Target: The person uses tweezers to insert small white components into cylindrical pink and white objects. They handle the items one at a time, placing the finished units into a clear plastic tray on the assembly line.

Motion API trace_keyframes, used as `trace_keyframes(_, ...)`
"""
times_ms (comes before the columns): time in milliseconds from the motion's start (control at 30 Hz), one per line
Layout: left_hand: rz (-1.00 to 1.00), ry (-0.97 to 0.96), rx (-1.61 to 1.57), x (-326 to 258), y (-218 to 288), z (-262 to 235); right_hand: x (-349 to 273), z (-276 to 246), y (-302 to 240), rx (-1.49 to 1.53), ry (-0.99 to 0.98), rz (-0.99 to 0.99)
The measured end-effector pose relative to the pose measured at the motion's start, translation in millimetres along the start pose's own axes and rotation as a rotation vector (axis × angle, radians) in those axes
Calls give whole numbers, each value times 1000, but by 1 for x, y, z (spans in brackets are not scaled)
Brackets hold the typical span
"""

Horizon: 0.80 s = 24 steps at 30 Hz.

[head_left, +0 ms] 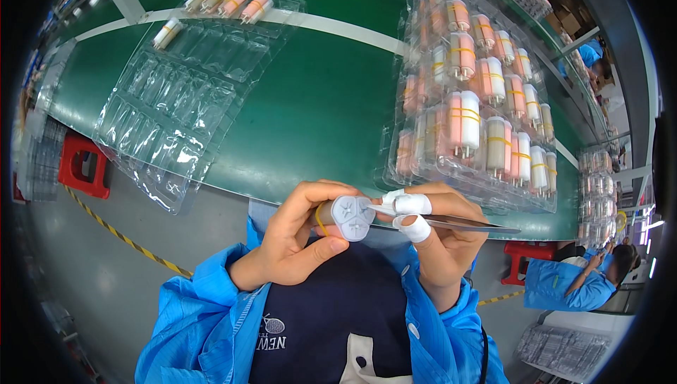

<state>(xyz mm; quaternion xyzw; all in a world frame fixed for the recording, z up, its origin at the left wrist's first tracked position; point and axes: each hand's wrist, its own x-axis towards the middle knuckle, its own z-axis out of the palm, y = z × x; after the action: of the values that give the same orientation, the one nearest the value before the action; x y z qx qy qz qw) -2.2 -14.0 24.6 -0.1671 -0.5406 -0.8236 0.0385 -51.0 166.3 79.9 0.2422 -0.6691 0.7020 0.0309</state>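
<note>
Closed around a bundle of three capped tubes (351,217), my left hand (289,232) holds it with the pale translucent three-lobed end facing up. A yellow rubber band circles the bundle's side. My right hand (441,232), white tape wrapped round the thumb and fingers, pinches a long flat metal tool (479,226) that looks like tweezers. Its narrow end reaches the right edge of the bundle's end face, while the wider end sticks out to the right. Both hands are in front of the table's near edge, close to my body.
The green table (310,102) spans ahead. A clear plastic tray (176,95) at left holds several banded tube bundles (236,3) along its far edge. Stacked trays (472,151) at right carry many pink, white and beige bundles. Red stools (84,165) stand below; another person (575,282) sits far right.
</note>
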Motion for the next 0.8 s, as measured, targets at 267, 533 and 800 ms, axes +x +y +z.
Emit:
trace_keyframes(267, 11, -10, 5, 0, -1, -1, 0, 1, 0, 29, 12, 10)
trace_keyframes(533, 58, -18, 49, 2, -1, -2, -1, 2, 3, 85, 22, 11)
trace_keyframes(800, 119, -51, 162, 5, -3, -7, -2, 3, 5, 71, 43, 7)
